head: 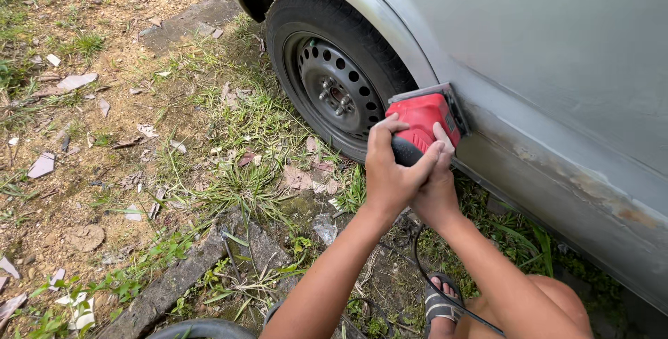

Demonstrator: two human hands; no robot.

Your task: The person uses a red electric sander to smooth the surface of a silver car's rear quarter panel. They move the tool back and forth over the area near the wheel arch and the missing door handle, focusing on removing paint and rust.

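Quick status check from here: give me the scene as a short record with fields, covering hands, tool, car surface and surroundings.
left hand: left hand wraps the dark grip of the red sander
right hand: right hand clasps the same grip from the other side
tool contact: sander's flat pad pressed against the car body panel, just behind the wheel
panel state: grey, with rust patches along the lower sill
cable: black cord trails down past a sandalled foot
ground: grass and bare dirt
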